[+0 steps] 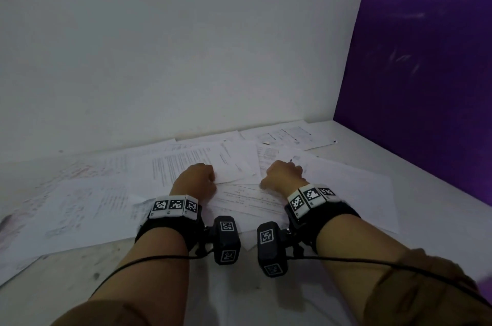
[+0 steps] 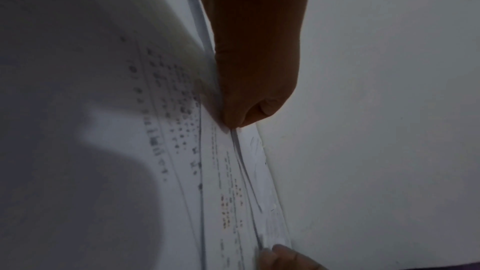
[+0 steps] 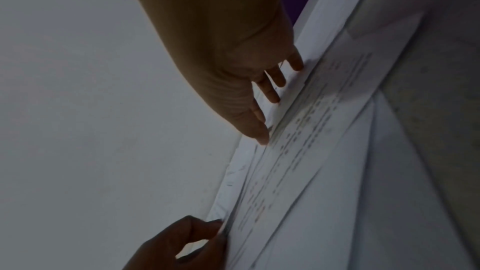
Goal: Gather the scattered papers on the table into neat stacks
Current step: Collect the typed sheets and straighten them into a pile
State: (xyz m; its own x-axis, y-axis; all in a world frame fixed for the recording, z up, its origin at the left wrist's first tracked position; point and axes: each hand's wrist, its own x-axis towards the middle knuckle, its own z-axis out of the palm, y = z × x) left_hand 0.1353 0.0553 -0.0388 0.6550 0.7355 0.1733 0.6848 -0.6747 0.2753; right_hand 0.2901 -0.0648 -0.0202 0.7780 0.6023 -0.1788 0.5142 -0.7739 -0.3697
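Observation:
Several printed white papers (image 1: pixel 241 202) lie scattered and overlapping on the white table (image 1: pixel 80 269). Both hands rest on the middle of the heap. My left hand (image 1: pixel 210 176) has curled fingers, and in the left wrist view the left hand (image 2: pixel 231 124) pinches the edge of a few sheets (image 2: pixel 207 171). My right hand (image 1: pixel 292 166) sits a short way to its right. In the right wrist view the right hand (image 3: pixel 275 98) presses straight fingertips onto the papers (image 3: pixel 311 130). The left hand (image 3: pixel 218 229) shows there too, pinching a sheet's edge.
A white wall (image 1: pixel 159 59) rises right behind the papers and a purple wall (image 1: pixel 426 72) closes the right side. More sheets lie at the far right (image 1: pixel 290 136) and far left (image 1: pixel 80 206). Bare table shows at the front left.

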